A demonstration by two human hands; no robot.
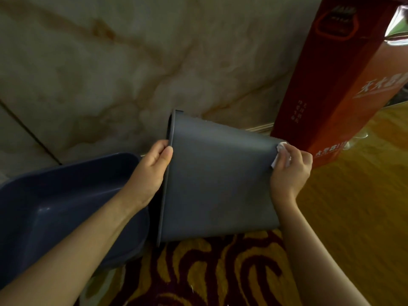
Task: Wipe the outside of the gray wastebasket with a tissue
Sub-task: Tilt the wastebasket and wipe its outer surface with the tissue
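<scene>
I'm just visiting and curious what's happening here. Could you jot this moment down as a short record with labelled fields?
Activity: a person wiping the outside of a gray wastebasket
Wastebasket pose: tipped on its side, opening toward the left, base toward the right
Left hand: grips the rim, thumb on the outside
Right hand: presses a white tissue against the base edge
Beside it: a blue plastic bin at left, a red cardboard box standing at right
Floor: patterned carpet below
Backdrop: marbled wall
</scene>
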